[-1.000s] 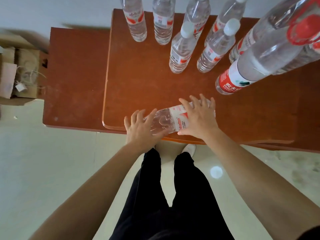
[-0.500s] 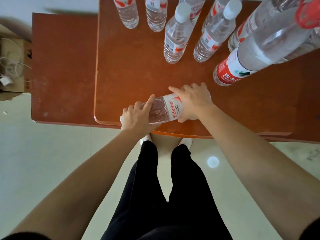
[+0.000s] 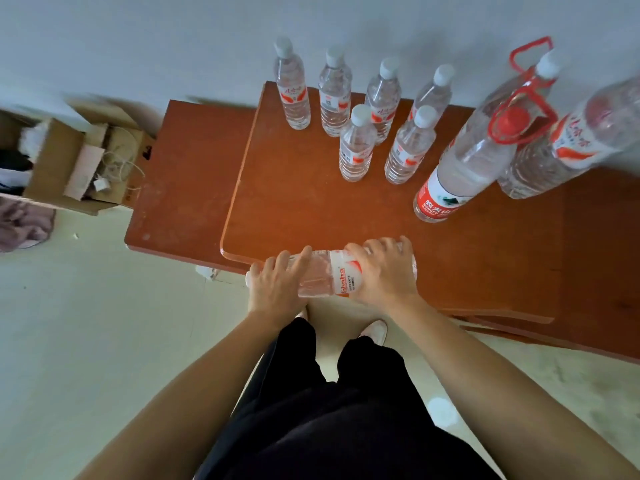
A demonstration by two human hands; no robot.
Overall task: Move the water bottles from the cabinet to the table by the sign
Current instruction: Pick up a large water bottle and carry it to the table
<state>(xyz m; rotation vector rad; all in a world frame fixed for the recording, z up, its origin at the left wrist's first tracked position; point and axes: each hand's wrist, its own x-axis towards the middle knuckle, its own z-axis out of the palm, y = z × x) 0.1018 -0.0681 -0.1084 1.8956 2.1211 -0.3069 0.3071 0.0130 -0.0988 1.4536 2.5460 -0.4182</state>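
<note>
A clear water bottle (image 3: 327,277) with a red and white label lies sideways at the near edge of the reddish-brown table (image 3: 298,202). My left hand (image 3: 277,285) grips its cap end, which sticks out past the table edge. My right hand (image 3: 384,271) wraps its base end. Several small white-capped bottles (image 3: 356,147) stand upright at the back of the table by the wall. Two large bottles stand at the right: one with a red cap and red label (image 3: 464,168), one with a red carry handle (image 3: 554,150).
An open cardboard box (image 3: 69,168) with clutter sits on the floor at the left beside a lower brown surface (image 3: 187,181). Pale floor lies around my legs and white shoes. A white wall runs behind the table.
Both hands closed around the lying bottle and drew it toward the table's near edge, so its cap end now overhangs. The view tilted up, showing more wall and the bottle tops.
</note>
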